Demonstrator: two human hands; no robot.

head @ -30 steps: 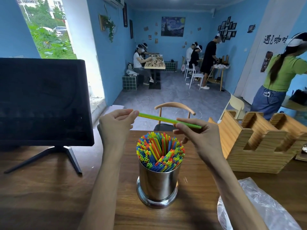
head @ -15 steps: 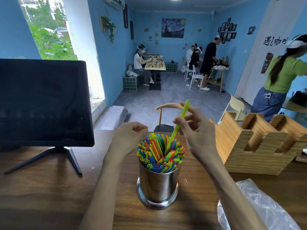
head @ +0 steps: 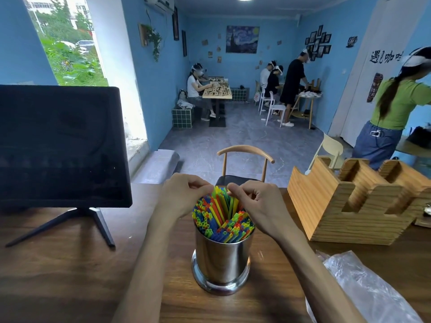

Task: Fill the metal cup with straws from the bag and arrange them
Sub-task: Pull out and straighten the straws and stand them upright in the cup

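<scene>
Now the left hand (head: 184,197) and right hand (head: 256,203) meet over the straws (head: 221,217), fingers curled and pinching the tips of the taller far ones; whether each grip truly closes I cannot tell; the straws are thin tubes in red, blue, yellow and green, packed upright, open ends up, fanning slightly; the metal cup (head: 221,259) is shiny, cylindrical, upright mid-table (head: 58,264), near its front edge; a clear plastic bag (head: 363,287) lies at the near right corner.

Both forearms are bare to the grips (head: 184,194), no sleeves showing.
</scene>
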